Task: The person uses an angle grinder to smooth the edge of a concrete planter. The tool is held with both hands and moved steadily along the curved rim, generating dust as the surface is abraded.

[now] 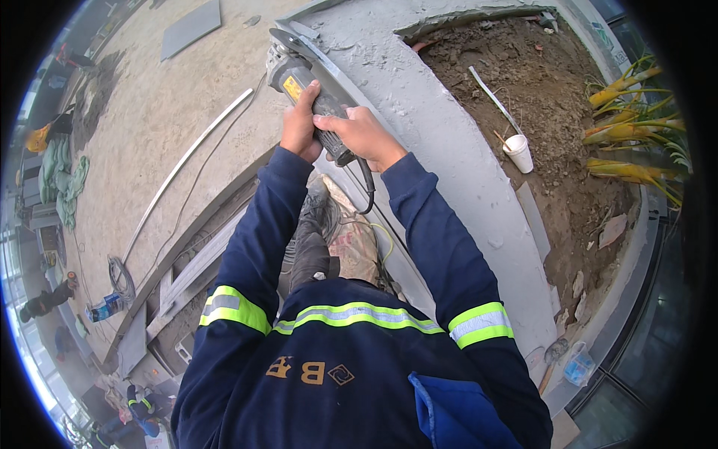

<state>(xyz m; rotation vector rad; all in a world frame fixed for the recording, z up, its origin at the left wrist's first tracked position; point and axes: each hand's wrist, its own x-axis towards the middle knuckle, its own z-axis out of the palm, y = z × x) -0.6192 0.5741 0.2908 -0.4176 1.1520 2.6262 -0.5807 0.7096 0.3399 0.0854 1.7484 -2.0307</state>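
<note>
An angle grinder (pixel 294 73) with a grey body, yellow label and thin disc lies against the metal edge strip (pixel 351 93) of the grey planter wall (pixel 493 224), upper middle of the head view. My left hand (pixel 299 127) is closed around its body, thumb up along the label. My right hand (pixel 361 136) grips the rear of the body just behind it, fingers partly hidden. A black power cord (pixel 369 187) hangs from the tool. Below my arms are my dusty trouser leg and a pale sack (pixel 351 247).
Right: soil bed (pixel 550 105) with a white cup (pixel 518 152), strip and yellow-stemmed plant (pixel 628 131). Left: concrete floor (pixel 198 101) with long white bar (pixel 187 168), coiled cable (pixel 120 277), grey panel (pixel 191 26), green sacks (pixel 63 183). Several co-workers (pixel 142 404) are at the far left edge.
</note>
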